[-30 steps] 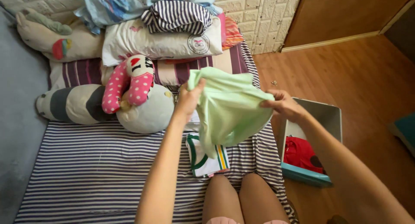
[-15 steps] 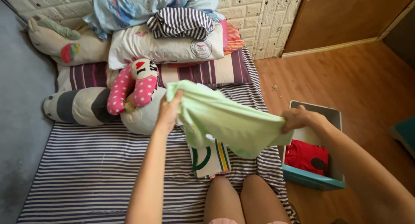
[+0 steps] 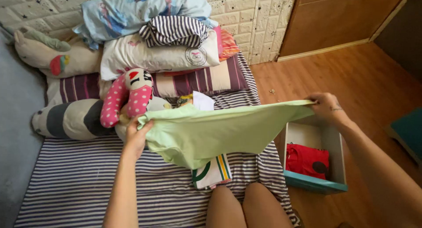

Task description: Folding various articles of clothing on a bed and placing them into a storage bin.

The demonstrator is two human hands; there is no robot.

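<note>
I hold a light green garment (image 3: 211, 131) stretched wide above the striped bed sheet (image 3: 88, 184). My left hand (image 3: 137, 135) grips its left edge near the plush toys. Its right edge is pinched by my right hand (image 3: 326, 107), out over the floor beside the bed. Under the garment a folded white garment with green and yellow stripes (image 3: 213, 171) lies on the sheet, just in front of my knees (image 3: 244, 206). It is partly covered by the hanging green cloth.
A grey and teal box (image 3: 314, 184) on the wooden floor at the right holds a red garment (image 3: 307, 160). Pillows (image 3: 154, 54), bunched bedding and plush toys, one pink with dots (image 3: 127, 96), fill the head of the bed.
My hands have moved apart, left hand leftward and right hand up and to the right, spreading the green garment from a bunched shape into a wide, flat span.
</note>
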